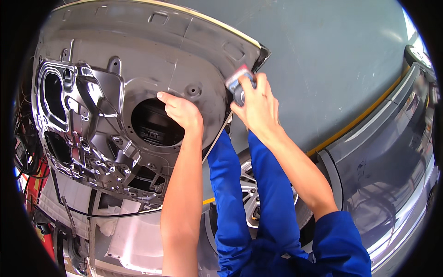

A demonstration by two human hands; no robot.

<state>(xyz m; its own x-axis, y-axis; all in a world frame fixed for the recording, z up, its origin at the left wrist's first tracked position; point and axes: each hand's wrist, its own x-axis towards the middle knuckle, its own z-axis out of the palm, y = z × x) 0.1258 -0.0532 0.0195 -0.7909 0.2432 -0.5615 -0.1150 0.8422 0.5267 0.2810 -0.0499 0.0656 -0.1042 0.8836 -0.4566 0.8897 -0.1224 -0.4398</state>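
The door (138, 53) is filling the left and upper part of the view, its inner side facing up toward the camera; what is supporting it is not fully showing. The right hand (260, 106) is closing its fingers and thumb around a small block (236, 84), red, white and dark, which is blurring. The block is sitting at the door's right-hand edge, below its dark corner (263, 55); whether it is touching the metal cannot be told. The left hand (184, 113) is lying over the upper right of the round opening (147, 131), fingers partly curled; whether it is gripping the rim or only resting cannot be told.

In this inspector's judgement, edge work with the block is in hand, the left hand probably steadying the door. The next move is likely calling for even, flat contact along the curving edge, a firm right grip, and fingers clear of the sheet-metal lip. A grey car (387, 157) is standing to the right, well apart from the block.
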